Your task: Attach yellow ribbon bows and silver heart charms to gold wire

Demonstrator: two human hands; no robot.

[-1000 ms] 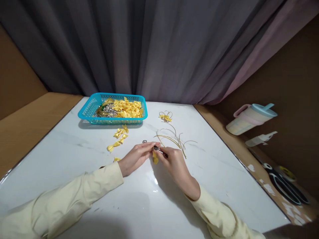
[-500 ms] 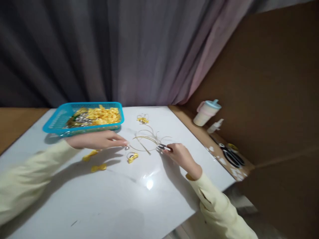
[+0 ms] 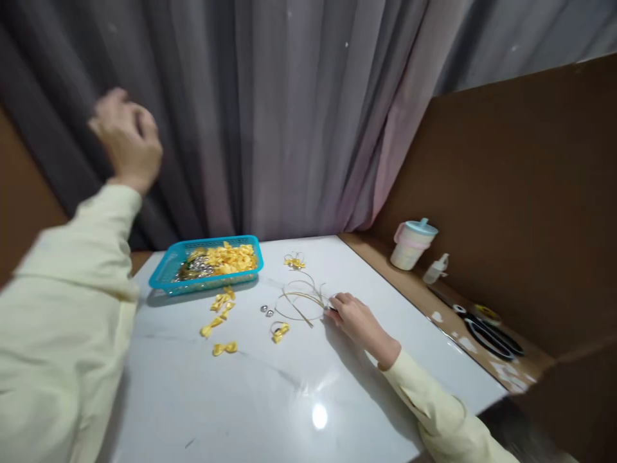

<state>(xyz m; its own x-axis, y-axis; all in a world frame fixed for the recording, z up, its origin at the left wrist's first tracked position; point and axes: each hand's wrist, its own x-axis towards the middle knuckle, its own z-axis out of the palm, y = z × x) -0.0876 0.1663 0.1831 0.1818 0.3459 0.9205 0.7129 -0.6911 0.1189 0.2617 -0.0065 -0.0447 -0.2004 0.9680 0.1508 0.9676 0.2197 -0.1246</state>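
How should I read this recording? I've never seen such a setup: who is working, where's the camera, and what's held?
There is no machine here: the hands are a person's own, bare. One camera, worn on the person's head, takes every picture, looking forward and down. The left hand is raised before the grey curtain, too blurred to tell whether it holds anything. The right hand is low at the white tabletop, beside thin wires; whether it grips something is hidden. Also on the tabletop are a blue basket holding yellow bows and shiny bits, several loose bows and two silvery pieces. Past its right edge are a lidded cup, a small bottle and black-handled scissors.
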